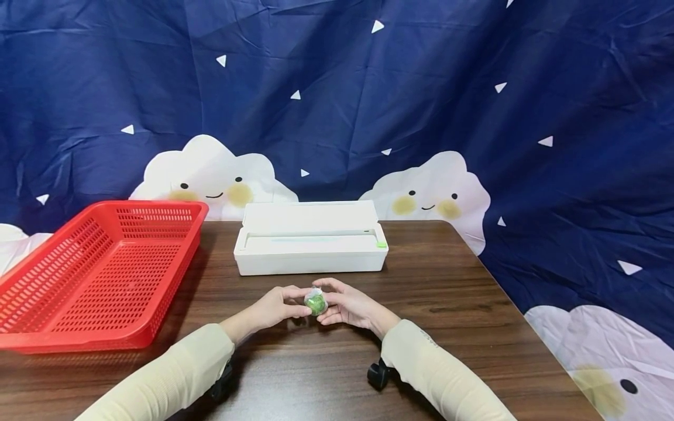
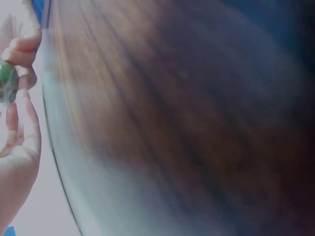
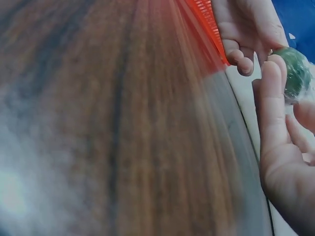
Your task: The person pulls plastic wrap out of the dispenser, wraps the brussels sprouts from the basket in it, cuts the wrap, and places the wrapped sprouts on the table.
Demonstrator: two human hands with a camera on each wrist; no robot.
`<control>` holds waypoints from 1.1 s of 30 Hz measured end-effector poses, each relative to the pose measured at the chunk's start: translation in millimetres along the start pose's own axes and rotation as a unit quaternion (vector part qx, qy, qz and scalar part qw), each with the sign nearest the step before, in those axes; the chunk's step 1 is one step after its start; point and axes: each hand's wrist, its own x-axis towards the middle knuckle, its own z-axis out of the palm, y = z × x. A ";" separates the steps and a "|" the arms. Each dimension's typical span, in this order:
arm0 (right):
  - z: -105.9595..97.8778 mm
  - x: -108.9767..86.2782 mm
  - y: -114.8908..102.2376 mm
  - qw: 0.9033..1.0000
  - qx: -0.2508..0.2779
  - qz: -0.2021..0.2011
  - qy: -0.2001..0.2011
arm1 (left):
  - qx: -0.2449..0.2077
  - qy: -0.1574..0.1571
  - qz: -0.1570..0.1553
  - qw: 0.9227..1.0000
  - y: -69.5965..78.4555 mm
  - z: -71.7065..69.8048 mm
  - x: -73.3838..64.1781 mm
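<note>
Between my two hands is a small round green item (image 1: pixel 316 303) wrapped in clear plastic film, its exact kind not clear. My left hand (image 1: pixel 275 307) pinches it from the left with thumb and fingers. From the right, my right hand (image 1: pixel 355 305) holds it in its fingertips. Both hands are just above the table, in front of a long white box (image 1: pixel 310 263) with its lid raised. In the right wrist view the film on the green item (image 3: pixel 296 73) looks wrinkled and shiny. The left wrist view shows only part of the green item (image 2: pixel 8 78) at its edge.
A red slotted plastic basket (image 1: pixel 179 275) stands on the left of the dark wooden table (image 1: pixel 432 280). A green tab (image 1: pixel 381 244) sits at the white box's right end. Behind the table hangs a blue curtain (image 1: pixel 326 105) with clouds and white triangles.
</note>
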 end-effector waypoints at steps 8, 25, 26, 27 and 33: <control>3.7 -0.1 -3.7 0.999 0.001 -0.027 -0.034 | -0.019 0.023 -0.003 1.000 2.0 0.6 -0.6; 6.7 1.6 -0.8 0.964 -0.217 -0.155 0.015 | -0.053 0.023 -0.025 0.998 2.4 -0.1 1.7; 6.9 1.4 -0.9 0.959 -0.228 -0.164 0.017 | -0.052 0.023 -0.023 0.998 3.0 0.0 1.6; 7.3 1.2 -1.2 0.955 -0.239 -0.173 0.019 | -0.052 0.024 -0.021 0.998 3.9 0.1 1.5; 17.6 -6.7 -10.1 0.945 -0.261 -0.194 0.025 | -0.057 0.028 -0.021 0.998 6.8 1.5 1.5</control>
